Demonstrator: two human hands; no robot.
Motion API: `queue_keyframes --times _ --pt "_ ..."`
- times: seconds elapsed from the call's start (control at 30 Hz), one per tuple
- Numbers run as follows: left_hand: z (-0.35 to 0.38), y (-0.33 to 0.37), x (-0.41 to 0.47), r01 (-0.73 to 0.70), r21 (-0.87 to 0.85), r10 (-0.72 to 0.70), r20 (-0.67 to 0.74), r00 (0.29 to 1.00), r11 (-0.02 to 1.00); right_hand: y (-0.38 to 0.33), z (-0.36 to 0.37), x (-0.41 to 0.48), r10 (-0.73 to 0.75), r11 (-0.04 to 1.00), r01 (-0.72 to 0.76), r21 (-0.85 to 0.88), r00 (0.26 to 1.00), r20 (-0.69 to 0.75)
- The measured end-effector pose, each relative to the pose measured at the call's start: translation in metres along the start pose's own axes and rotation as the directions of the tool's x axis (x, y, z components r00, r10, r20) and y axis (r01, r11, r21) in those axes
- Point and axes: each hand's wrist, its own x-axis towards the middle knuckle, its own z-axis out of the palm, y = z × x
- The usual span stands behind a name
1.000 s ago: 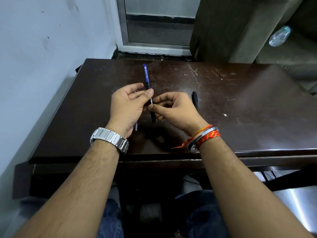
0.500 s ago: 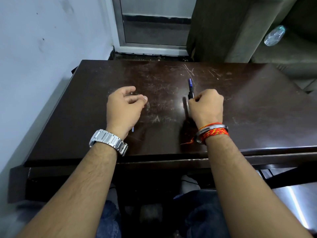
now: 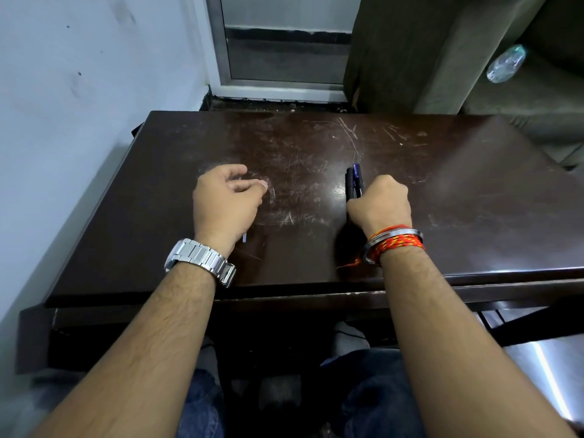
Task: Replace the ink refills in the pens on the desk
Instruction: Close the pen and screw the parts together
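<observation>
Pens (image 3: 354,181), one black and one blue, are the job, and both sit bundled in my right hand (image 3: 379,202); nearest me, though, is the front edge of the desk (image 3: 316,273), with both forearms crossing it, which I judge steadies my hands for fiddly work; just past that edge a thin pale sliver (image 3: 244,238), probably a refill, pokes out from under the heel of my left hand (image 3: 226,203); those fingers are loosely curled, thumb near forefinger, and I cannot tell whether they pinch the sliver or merely lie over it; my right fingers are wrapped round the two barrels, ends pointing away from me, likely to stop them rolling; between the hands lies bare scratched wood, room enough to work; beyond, the top runs open to its far edge, with the wall (image 3: 79,90) close on the left.
</observation>
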Motion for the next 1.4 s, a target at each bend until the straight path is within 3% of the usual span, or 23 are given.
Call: queue_keyframes --times 0.67,1.0,1.4 --pt "0.000 -0.001 0.003 0.013 0.022 -0.011 -0.060 0.998 1.000 -0.008 0.009 -0.003 -0.096 0.995 0.098 -0.006 0.987 0.129" --pt "-0.003 -0.006 0.009 0.110 0.060 -0.102 -0.124 0.987 0.992 -0.012 0.009 -0.007 -0.117 0.993 0.119 -0.001 0.978 0.174" --pt "-0.017 0.001 0.007 0.173 0.174 -0.116 -0.299 0.947 0.969 -0.015 0.010 -0.008 -0.084 0.996 0.083 0.013 0.991 0.103"
